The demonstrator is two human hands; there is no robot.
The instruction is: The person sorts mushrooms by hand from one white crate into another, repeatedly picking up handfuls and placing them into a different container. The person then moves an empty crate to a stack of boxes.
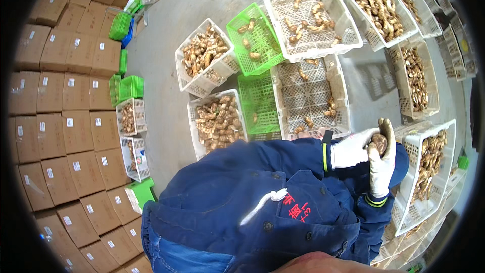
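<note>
My left hand [350, 150], in a white work glove, reaches across from the dark blue sleeve to a brown-capped mushroom [378, 144]. My right hand [382, 168], gloved too with worn, soiled fingertips, cups the mushroom from the other side, its fingers extended past the cap. The gloves hide much of the stem. Just right of my hands, a white plastic crate [407, 185] holds many long-stemmed mushrooms. Left of them lies a white crate [343, 94] with a few mushrooms scattered on its lattice bottom.
A large white crate [303, 54] overlaps a green crate [260, 69] holding a few mushrooms. Fuller crates [201, 90] stand left, and another [405, 113] stands right. Cardboard cartons [77, 136] are stacked along the left. Grey floor [163, 113] shows between cartons and crates.
</note>
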